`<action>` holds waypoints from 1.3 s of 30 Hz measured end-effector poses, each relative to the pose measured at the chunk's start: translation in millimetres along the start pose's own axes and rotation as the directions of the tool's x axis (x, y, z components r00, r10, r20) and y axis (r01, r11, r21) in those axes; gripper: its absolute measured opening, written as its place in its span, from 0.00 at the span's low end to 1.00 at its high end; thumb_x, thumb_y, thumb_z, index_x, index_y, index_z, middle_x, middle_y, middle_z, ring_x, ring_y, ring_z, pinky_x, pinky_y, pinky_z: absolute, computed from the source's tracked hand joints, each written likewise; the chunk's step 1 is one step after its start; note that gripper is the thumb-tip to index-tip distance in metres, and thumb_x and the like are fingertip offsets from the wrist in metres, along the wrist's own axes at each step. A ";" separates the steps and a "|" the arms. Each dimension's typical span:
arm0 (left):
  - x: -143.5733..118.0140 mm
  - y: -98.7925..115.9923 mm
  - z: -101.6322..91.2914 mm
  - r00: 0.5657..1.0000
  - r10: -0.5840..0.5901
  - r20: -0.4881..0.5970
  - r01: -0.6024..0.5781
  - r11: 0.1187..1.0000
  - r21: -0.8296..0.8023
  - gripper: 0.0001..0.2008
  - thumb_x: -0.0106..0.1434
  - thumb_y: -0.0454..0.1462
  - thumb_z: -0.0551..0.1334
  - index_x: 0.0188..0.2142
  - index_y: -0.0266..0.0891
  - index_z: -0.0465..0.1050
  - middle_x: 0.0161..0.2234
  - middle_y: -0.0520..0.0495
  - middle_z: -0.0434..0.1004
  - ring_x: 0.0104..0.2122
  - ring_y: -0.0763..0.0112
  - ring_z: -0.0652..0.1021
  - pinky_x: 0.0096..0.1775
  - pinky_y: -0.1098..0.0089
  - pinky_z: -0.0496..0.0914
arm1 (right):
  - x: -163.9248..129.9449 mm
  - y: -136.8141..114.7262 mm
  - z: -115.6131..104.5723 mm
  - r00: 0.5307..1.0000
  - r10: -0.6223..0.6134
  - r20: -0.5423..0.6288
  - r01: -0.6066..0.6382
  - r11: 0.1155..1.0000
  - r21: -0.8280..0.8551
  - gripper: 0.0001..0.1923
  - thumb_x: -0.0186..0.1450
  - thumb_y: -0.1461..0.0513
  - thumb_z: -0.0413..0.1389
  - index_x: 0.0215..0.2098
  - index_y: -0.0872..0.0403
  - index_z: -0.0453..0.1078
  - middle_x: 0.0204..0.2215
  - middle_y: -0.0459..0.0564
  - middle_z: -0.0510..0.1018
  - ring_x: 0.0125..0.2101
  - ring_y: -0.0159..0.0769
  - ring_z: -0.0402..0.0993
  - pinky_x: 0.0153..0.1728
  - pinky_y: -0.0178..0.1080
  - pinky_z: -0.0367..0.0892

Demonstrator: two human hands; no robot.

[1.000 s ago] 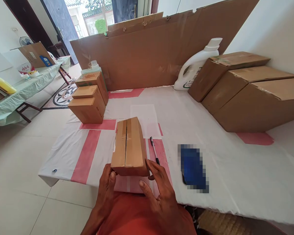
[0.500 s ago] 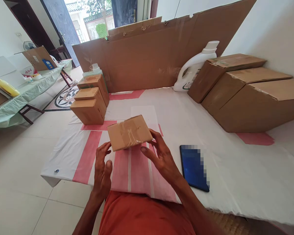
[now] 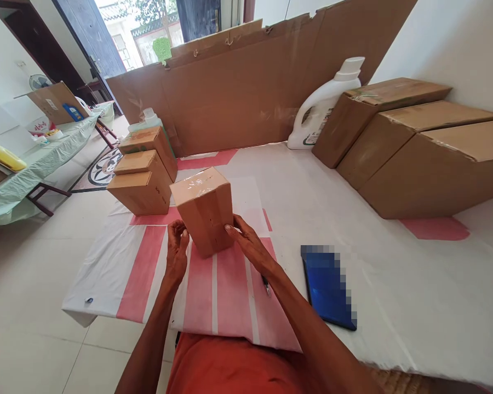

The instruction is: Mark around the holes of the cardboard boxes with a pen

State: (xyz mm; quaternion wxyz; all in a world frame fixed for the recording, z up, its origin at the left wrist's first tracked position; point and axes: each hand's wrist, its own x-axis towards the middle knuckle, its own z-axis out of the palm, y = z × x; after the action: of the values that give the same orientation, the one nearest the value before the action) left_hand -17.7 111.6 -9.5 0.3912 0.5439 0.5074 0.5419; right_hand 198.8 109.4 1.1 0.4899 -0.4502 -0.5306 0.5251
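A small taped cardboard box (image 3: 203,216) stands on end on the white and pink table cover (image 3: 378,284), its taped face up. My left hand (image 3: 177,249) grips its lower left edge and my right hand (image 3: 246,243) presses on its right side. A black pen (image 3: 265,284) lies under my right forearm, mostly hidden. A dark blue phone (image 3: 326,287) lies flat to the right of my right arm.
Three small boxes (image 3: 142,172) are stacked at the far left of the table with a bottle behind them. Three large boxes (image 3: 419,148) lean along the right wall beside a white detergent jug (image 3: 322,106). A cardboard sheet (image 3: 246,87) stands at the back. A white paper (image 3: 248,200) lies behind the held box.
The box lay flat near the table's front edge; both hands lifted it, turned it and moved it farther away. It now stands upright on its end.
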 end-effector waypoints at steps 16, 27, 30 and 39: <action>-75.4 5.6 -27.1 0.828 -0.533 0.175 0.561 0.776 -0.288 0.36 0.66 0.66 0.62 0.53 0.37 0.78 0.48 0.33 0.86 0.53 0.43 0.84 0.53 0.47 0.80 | -61.6 10.8 8.4 0.992 0.094 -0.078 -0.091 0.995 0.049 0.28 0.71 0.38 0.57 0.55 0.49 0.77 0.56 0.56 0.82 0.53 0.49 0.79 0.47 0.48 0.77; -89.0 16.4 -20.8 0.906 -0.322 0.274 0.395 0.875 -0.279 0.40 0.63 0.52 0.72 0.69 0.48 0.63 0.65 0.38 0.75 0.65 0.44 0.75 0.62 0.48 0.74 | -83.2 -2.1 18.3 0.989 0.143 -0.038 -0.135 0.975 0.177 0.41 0.65 0.36 0.64 0.67 0.47 0.67 0.65 0.61 0.75 0.62 0.55 0.76 0.59 0.57 0.74; -95.2 32.1 -33.3 0.919 -0.224 0.325 0.277 0.952 -0.128 0.46 0.62 0.51 0.74 0.74 0.53 0.55 0.67 0.38 0.70 0.68 0.44 0.71 0.63 0.48 0.71 | -95.1 -2.3 16.0 0.984 0.178 0.017 -0.177 0.962 0.207 0.39 0.64 0.40 0.67 0.67 0.45 0.69 0.63 0.59 0.78 0.59 0.55 0.78 0.57 0.58 0.76; -128.5 75.9 -35.9 0.943 -0.030 0.332 0.035 0.999 -0.012 0.44 0.63 0.59 0.71 0.73 0.55 0.60 0.55 0.41 0.76 0.55 0.49 0.77 0.57 0.52 0.73 | -110.7 -4.4 22.8 0.930 0.263 0.255 -0.358 0.805 0.474 0.36 0.72 0.33 0.49 0.48 0.50 0.84 0.38 0.58 0.87 0.44 0.57 0.85 0.44 0.58 0.80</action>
State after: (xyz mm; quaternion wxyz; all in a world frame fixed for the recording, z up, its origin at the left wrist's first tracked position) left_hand -30.3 -31.9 43.7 0.4846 0.6154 0.4385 0.4406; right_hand 189.0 -3.3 1.1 0.4499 -0.3361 -0.3316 0.7581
